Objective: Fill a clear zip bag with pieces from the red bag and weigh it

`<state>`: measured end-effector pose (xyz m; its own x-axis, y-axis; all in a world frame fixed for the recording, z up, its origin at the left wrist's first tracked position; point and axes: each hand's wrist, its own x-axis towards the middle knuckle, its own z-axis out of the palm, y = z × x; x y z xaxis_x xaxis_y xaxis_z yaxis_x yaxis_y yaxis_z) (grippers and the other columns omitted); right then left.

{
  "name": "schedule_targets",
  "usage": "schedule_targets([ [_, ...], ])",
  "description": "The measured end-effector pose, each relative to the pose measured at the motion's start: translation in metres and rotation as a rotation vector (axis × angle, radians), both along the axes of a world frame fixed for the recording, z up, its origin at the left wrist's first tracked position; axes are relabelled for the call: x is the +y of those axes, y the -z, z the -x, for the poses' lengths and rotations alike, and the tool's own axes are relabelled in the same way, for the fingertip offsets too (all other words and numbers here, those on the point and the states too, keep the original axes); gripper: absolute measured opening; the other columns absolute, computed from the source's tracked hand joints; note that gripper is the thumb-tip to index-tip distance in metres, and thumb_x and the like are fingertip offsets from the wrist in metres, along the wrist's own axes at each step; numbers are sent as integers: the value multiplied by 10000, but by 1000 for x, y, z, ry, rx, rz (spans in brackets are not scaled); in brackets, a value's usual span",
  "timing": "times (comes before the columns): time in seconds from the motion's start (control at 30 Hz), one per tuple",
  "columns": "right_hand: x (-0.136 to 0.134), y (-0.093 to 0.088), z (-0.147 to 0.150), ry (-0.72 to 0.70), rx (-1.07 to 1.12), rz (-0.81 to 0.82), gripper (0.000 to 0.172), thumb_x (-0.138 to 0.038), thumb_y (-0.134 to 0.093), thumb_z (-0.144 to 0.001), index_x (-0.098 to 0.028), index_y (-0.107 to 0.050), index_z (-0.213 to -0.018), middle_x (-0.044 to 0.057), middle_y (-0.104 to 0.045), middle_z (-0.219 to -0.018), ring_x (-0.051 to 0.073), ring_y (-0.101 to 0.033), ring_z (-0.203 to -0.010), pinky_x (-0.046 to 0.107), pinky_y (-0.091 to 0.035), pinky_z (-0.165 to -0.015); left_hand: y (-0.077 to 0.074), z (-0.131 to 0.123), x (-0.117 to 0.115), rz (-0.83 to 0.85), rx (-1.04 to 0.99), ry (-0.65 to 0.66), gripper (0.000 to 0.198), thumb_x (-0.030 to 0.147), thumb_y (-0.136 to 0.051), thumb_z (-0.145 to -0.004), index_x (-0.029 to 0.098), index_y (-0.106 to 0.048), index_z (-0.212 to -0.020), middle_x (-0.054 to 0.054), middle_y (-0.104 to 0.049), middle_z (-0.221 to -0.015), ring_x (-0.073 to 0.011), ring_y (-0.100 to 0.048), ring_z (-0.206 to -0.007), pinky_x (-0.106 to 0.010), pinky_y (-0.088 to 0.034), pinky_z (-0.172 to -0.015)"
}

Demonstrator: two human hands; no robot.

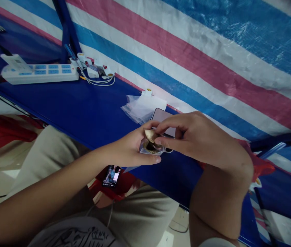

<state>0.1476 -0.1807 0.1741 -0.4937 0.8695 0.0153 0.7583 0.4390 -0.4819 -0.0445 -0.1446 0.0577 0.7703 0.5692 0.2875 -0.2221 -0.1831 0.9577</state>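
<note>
My left hand (131, 149) cups a small clear plastic bag (152, 149) with dark brown contents, held just above the blue tabletop (83, 109). My right hand (194, 137) comes in from the right, its thumb and fingers pinching a curved tan piece (149, 135) at the bag's mouth. The piece looks like a shell or a food fragment, though the picture does not settle which. Under the hands lies a dark-edged smartphone (163, 120), partly hidden by my right hand.
A crumpled clear plastic sheet with white paper (141, 108) lies beyond the hands. A white power strip (39, 73) with cables and small white plugs (92, 68) sits at the far left. A striped tarp (199, 61) forms the backdrop. A phone (111, 175) showing a picture rests below the table edge.
</note>
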Motion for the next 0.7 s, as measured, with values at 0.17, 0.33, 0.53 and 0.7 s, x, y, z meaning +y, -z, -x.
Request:
schedule_targets([
  [0.17,6,7,2,39,28,-8,99,-266,-696,-944,-234,-784,-975,-3,-748,-871,124,-645,-725,259,-415,-688,4,0,2,8,32,-47,565,287,-812,-781,205,-519,-1257,-79,-578,-1238,-222,-601,-1124,-369,-514,-955],
  [0.33,9,13,4,24,42,-32,132,-270,-665,-959,-216,-782,-930,4,-729,-824,119,-608,-703,265,-386,-667,6,-1,3,99,-17,-48,560,286,-816,-791,206,-506,-1252,-52,-587,-1137,-190,-624,-1033,-343,-514,-899],
  [0.53,11,12,5,-57,3,43,271,-235,-556,-994,-190,-771,-836,-3,-655,-680,111,-500,-620,279,-324,-614,8,1,4,137,-24,-107,749,299,-862,-756,238,-446,-1376,-63,-626,-1167,-211,-631,-1087,-348,-506,-924],
  [0.7,11,10,0,-101,56,147,243,-194,-512,-984,-201,-751,-943,-20,-672,-732,96,-502,-593,275,-351,-627,8,4,6,214,-39,-105,720,319,-860,-768,239,-457,-1359,-48,-631,-1130,-177,-637,-1004,-316,-507,-873],
])
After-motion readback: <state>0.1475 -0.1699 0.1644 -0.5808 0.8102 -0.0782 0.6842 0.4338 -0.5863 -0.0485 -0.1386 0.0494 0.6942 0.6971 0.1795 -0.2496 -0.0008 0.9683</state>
